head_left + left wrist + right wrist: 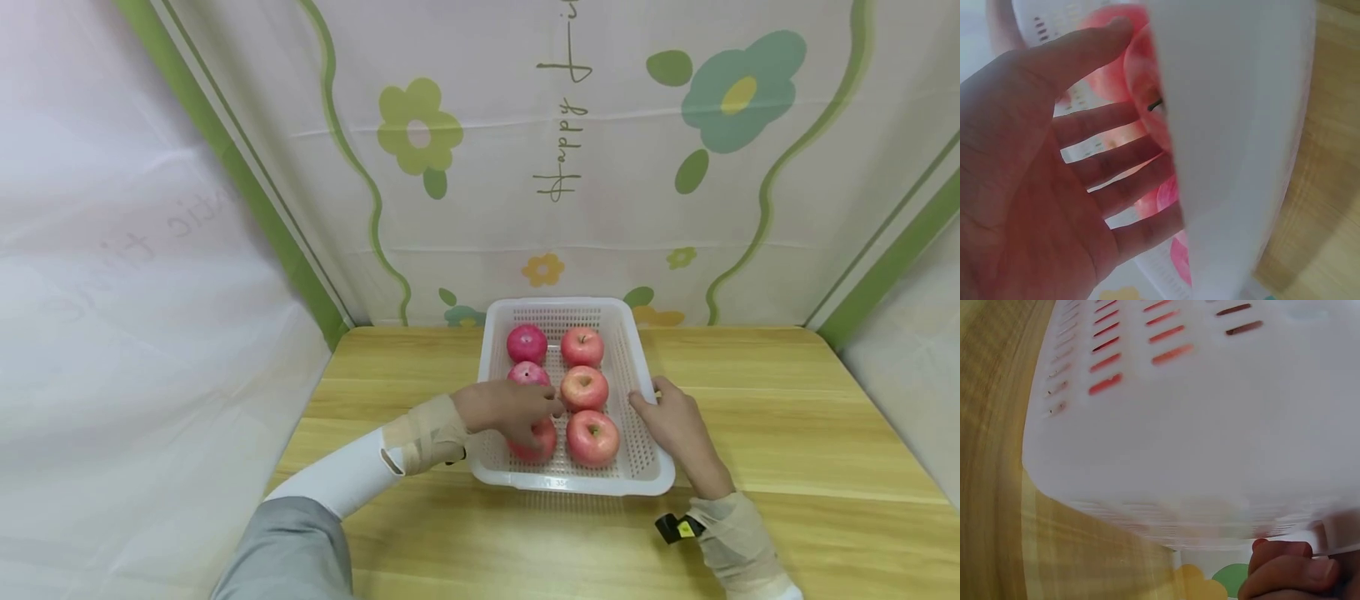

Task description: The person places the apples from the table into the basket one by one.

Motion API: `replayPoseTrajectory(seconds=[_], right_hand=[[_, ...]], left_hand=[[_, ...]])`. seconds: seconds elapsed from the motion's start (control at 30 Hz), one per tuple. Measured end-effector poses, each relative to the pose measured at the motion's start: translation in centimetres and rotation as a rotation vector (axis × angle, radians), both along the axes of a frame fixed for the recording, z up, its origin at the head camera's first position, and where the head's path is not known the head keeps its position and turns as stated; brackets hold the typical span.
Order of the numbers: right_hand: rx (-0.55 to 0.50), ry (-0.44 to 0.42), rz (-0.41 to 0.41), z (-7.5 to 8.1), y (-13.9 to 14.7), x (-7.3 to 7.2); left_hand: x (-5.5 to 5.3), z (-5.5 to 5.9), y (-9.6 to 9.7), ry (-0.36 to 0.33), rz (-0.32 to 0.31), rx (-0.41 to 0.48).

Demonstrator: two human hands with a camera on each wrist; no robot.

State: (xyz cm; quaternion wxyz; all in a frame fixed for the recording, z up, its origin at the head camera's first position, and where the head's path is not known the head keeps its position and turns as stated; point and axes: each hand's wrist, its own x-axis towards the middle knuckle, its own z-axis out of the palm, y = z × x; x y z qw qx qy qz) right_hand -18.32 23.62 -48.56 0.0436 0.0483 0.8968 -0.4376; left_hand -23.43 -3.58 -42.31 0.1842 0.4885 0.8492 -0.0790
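Note:
A white plastic basket (555,482) holds several red apples (592,437) and two deeper pink round fruits (527,343) in two columns. My left hand (517,408) reaches over the basket's left rim, above the front-left apple (542,440). In the left wrist view the palm faces the camera and its fingers (1125,156) are spread and nearly straight beside an apple (1147,94), partly hidden by the basket wall (1229,137). My right hand (675,425) grips the right rim, thumb over the edge; its curled fingers (1291,569) show by the basket in the right wrist view.
The basket stands on a wooden table (420,517), near its back edge. A white curtain (510,225) with printed flowers hangs right behind, and more white fabric (150,333) closes off the left side. A small black device (678,527) sits at the right wrist.

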Motion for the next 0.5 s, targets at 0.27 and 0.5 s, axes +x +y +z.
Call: replayPoseTrajectory(seconds=[0.27, 0.5], right_hand=[[0.039, -0.013, 0.055, 0.5, 0.2, -0.1], [0.043, -0.029, 0.123, 0.9, 0.8, -0.4]], left_hand=[[-0.3, 0.9, -1.6, 0.033, -0.011, 0.125], [-0.3, 1.9, -3.3, 0.011, 0.018, 0.274]])
